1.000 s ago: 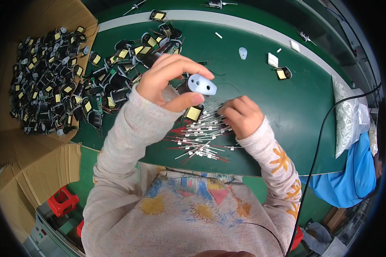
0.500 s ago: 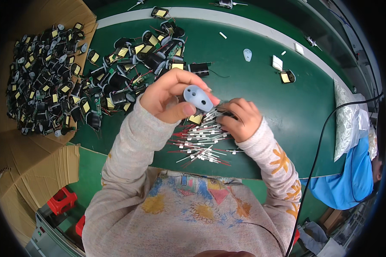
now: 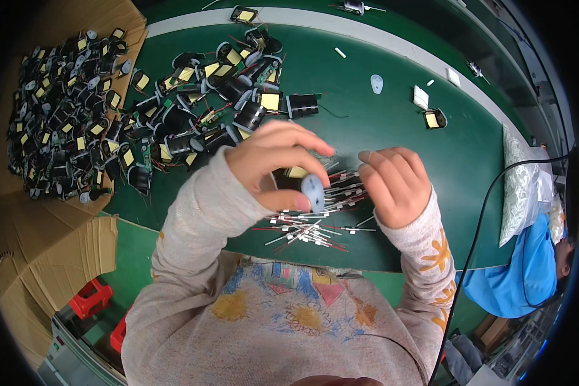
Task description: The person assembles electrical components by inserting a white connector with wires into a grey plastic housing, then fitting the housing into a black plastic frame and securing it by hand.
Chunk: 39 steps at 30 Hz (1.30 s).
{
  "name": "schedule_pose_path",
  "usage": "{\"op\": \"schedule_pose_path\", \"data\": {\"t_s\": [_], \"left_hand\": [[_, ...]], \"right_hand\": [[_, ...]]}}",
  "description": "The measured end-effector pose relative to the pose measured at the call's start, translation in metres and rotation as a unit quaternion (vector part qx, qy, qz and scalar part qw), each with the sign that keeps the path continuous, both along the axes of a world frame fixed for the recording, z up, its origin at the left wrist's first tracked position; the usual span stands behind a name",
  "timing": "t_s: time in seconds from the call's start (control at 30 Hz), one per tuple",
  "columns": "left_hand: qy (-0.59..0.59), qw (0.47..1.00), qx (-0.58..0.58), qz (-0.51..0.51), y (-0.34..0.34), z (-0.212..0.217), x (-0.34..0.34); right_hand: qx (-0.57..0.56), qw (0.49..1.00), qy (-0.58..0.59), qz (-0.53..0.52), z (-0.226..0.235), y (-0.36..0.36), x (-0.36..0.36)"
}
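My left hand (image 3: pixel 273 164) is curled round a small black part with a grey-blue oval end cap (image 3: pixel 313 193) and a yellow pad (image 3: pixel 297 172). The thumb presses near the cap, while the forefinger arches above it. To the right, my right hand (image 3: pixel 395 186) is closed with its fingers bent together; whatever they may pinch is too small to make out. Under and between both hands lies a loose pile of thin red and white wires (image 3: pixel 312 228) with small white connectors.
Similar black parts (image 3: pixel 238 87) are heaped on the green table (image 3: pixel 444 186), and more fill a cardboard box (image 3: pixel 51 222) at left. A loose grey cap (image 3: pixel 376 83) and a single part (image 3: pixel 434 118) lie farther off. Plastic bags (image 3: pixel 516 186) and a black cable (image 3: pixel 489 199) are at right.
My right hand has drawn away to the right from the part. My left hand has tipped the part, so its cap now sits lower and faces more to the right.
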State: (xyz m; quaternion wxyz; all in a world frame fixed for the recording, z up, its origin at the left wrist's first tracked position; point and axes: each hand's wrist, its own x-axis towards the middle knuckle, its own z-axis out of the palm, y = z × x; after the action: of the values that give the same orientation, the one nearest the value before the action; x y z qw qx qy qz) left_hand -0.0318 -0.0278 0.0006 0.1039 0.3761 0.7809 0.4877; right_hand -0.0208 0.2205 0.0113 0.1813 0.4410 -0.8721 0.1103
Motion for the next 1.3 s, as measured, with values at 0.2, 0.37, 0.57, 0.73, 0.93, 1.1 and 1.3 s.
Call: {"op": "schedule_pose_path", "data": {"t_s": [0.2,0.37,0.57,0.73,0.93,1.1,1.3], "left_hand": [[-0.339,0.928,0.118,-0.094,0.012,-0.006,0.006],[-0.406,0.892,0.183,-0.078,0.015,-0.007,0.007],[-0.052,0.996,0.075,0.003,0.022,0.004,0.014],[-0.055,0.996,0.062,0.02,0.019,0.001,0.015],[-0.157,0.978,0.131,-0.03,0.016,-0.003,0.012],[-0.308,0.919,0.235,-0.077,0.019,-0.01,0.014],[-0.263,0.94,0.207,-0.06,0.021,-0.005,0.017]], "right_hand": [[0.031,0.987,0.146,0.067,0.016,-0.009,0.001],[-0.03,0.981,0.19,-0.025,0.016,-0.006,0.003],[-0.51,0.749,-0.422,-0.033,-0.01,-0.012,0.009],[-0.471,0.783,-0.406,0.012,-0.01,-0.012,0.006],[-0.468,0.808,-0.359,-0.002,-0.004,-0.014,0.005],[-0.378,0.881,-0.28,0.049,0.002,-0.011,0.001],[-0.408,0.851,-0.328,0.05,-0.001,-0.017,0.004]]}}
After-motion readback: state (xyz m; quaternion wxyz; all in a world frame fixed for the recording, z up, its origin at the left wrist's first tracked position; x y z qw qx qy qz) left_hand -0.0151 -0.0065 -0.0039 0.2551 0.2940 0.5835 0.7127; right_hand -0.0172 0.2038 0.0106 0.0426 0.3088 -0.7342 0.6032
